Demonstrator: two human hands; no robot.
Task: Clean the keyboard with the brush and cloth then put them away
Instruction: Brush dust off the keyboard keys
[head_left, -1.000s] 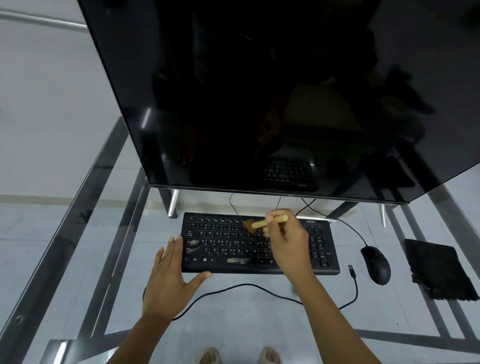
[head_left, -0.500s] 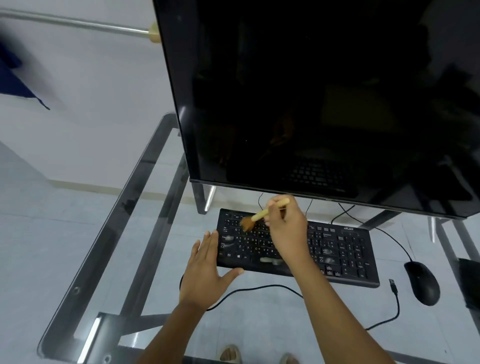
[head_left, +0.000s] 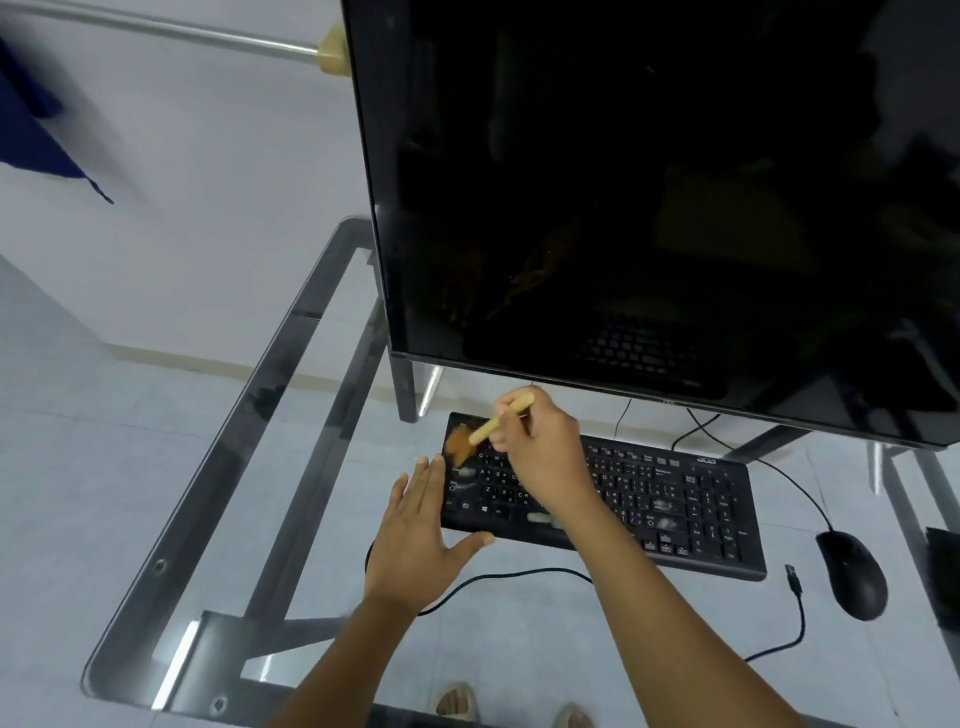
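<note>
One large dark monitor (head_left: 649, 208) fills the far right of the view, standing on a glass-topped desk (head_left: 218, 467) with a metal frame. Below its lower edge lies the black keyboard (head_left: 649, 499), running from the middle toward the right, with pale smudges showing on several keys. A black mouse (head_left: 852, 574) sits to its right, and a dark item at the right edge may be the cloth, though too little shows to tell. The left hand (head_left: 421, 535) lies flat, fingers spread, against the keyboard's near left corner, steadying it. The right hand (head_left: 540, 457) pinches the pale wooden handle of the brush (head_left: 480, 434), fingers curled round it, over the far left keys. The brown bristles are blurred, fanned against the top left corner of the key field. The brushing step looks to be in hand, the wiping not yet begun. To do it well, the strokes should likely be short and light, angled so the bristles reach between the keys, working row by row toward one edge, while the flat hand keeps the board from sliding on the glass.
</note>
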